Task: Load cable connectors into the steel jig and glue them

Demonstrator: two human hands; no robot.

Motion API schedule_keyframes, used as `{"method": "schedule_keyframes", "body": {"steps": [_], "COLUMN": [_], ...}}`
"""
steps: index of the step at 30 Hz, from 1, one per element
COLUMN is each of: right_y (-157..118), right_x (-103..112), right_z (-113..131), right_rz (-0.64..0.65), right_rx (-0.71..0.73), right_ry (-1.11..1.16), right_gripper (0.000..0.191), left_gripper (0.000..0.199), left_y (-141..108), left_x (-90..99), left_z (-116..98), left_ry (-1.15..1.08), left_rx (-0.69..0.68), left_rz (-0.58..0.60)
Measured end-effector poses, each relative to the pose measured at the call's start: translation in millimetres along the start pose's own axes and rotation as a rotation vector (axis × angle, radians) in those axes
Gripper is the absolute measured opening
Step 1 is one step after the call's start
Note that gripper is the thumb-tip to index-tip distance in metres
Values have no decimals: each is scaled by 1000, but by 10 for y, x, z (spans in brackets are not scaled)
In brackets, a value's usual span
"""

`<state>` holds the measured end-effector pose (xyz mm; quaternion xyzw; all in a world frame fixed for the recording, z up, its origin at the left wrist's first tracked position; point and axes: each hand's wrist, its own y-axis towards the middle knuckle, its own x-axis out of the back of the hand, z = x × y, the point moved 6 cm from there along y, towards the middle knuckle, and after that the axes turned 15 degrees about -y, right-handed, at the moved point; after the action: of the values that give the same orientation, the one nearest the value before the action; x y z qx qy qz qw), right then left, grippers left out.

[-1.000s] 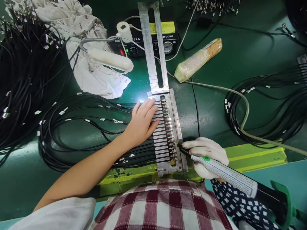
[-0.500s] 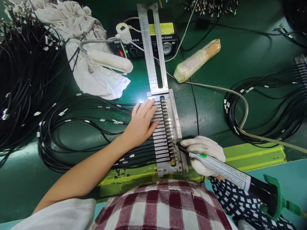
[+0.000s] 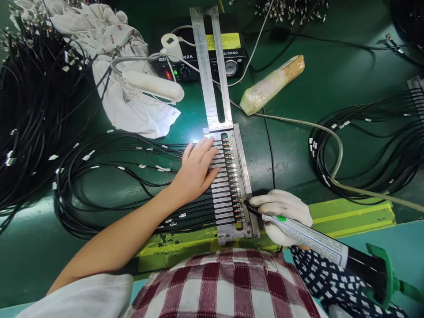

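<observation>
My left hand (image 3: 195, 170) lies flat across the upper part of a slotted metal fixture (image 3: 228, 236), fingers stretched over the black cables (image 3: 195, 211) set in its grooves. The stripped cable ends with small metal connectors (image 3: 228, 155) line up over the fixture's long slot. In a white glove with bare fingertips, my right hand (image 3: 286, 210) is wrapped round a labelled dispensing syringe (image 3: 308, 238) with a green flange and plunger. The syringe's black tip points left at the lower connectors; whether it touches one I cannot tell.
A black dispenser box (image 3: 188, 70) with a gauge stands behind a hinged slotted metal arm (image 3: 205, 70). Around lie a white cloth (image 3: 119, 106), a white lamp-like rod (image 3: 152, 85), a wrapped block (image 3: 273, 84), a clear hose (image 3: 339, 150) and cable bundles (image 3: 33, 110).
My right hand and the syringe have shifted slightly, the tip moving a little toward me along the row of connectors. My left hand stays in place.
</observation>
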<state>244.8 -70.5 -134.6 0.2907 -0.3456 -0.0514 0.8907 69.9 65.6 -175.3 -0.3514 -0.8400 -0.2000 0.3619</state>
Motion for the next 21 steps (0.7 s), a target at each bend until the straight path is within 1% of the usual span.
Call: {"method": "schedule_keyframes", "body": {"steps": [12, 18, 21], "right_y": [-17, -55, -36], "right_x": [-24, -43, -22], "right_z": [-23, -70, -53], "right_rz": [0, -23, -31], "right_rx": [1, -20, -12], "right_ry": [-4, -13, -22], "right_gripper": [20, 23, 23], "left_gripper": [40, 41, 41], "left_y": [0, -5, -6], "left_x": [0, -2, -1], "left_z": [-3, 4, 2], "left_ry": [9, 2, 10], "left_rx": [-3, -3, -8], "left_rz": [-4, -3, -6]}}
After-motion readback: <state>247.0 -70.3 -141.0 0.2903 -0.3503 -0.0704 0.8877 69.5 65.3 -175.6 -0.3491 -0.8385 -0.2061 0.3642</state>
